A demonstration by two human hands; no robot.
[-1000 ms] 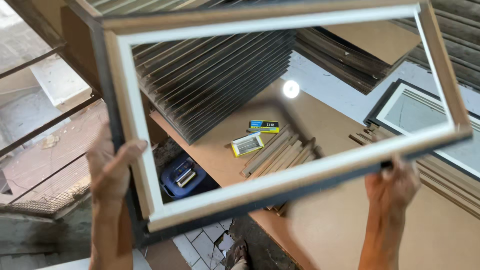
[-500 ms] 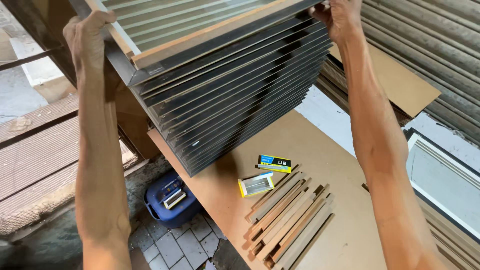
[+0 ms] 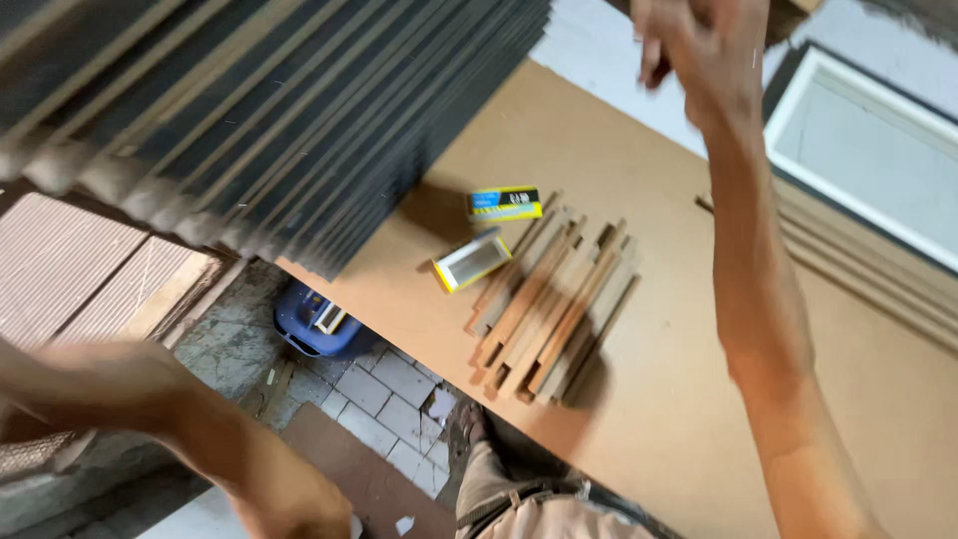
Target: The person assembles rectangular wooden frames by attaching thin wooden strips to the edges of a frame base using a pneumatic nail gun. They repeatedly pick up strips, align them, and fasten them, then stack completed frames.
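My right hand point(image 3: 699, 50) is raised at the top of the view, blurred, with loosely spread fingers and nothing in it. It hovers over the brown board tabletop point(image 3: 659, 419), just right of a tall stack of dark picture frames point(image 3: 299, 130). My left forearm point(image 3: 120, 389) crosses the lower left corner as a blur, and its hand lies beyond the left edge. No frame is held by either hand.
On the board lie a small yellow and blue box point(image 3: 504, 203), an open yellow box tray point(image 3: 471, 260) and a bundle of wooden strips point(image 3: 554, 304). A white-edged frame point(image 3: 868, 150) lies at the right. A blue case point(image 3: 314, 321) sits on the paved floor below.
The frame that both hands held up has gone onto the stack. Both hands have let go; the left arm has dropped low and the right hand has pulled away from the stack.
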